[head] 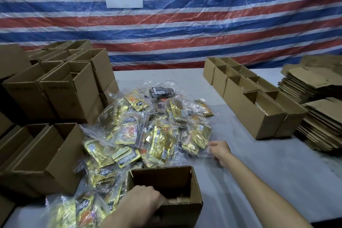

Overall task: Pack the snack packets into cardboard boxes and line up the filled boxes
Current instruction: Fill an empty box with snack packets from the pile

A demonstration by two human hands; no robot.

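Head view: left hand [142,202] grips one open box [182,207]; right hand [220,151] pinches a packet bag [196,140].

left hand [143,201]: fingertips curl over the near rim of the open box [192,187] and are hidden inside it; forearm cut off by the bottom edge
right hand [220,151]: fingertips blurred where they meet a clear bag, so the grip cannot be told
snack packets [148,131]: printing too small to read; the nearest ones are blurred
filled boxes [259,114]: contents mostly hidden by their walls
empty boxes [48,87]: stack cut off by the left edge
flat cardboard [318,109]: pile cut off by the right edge
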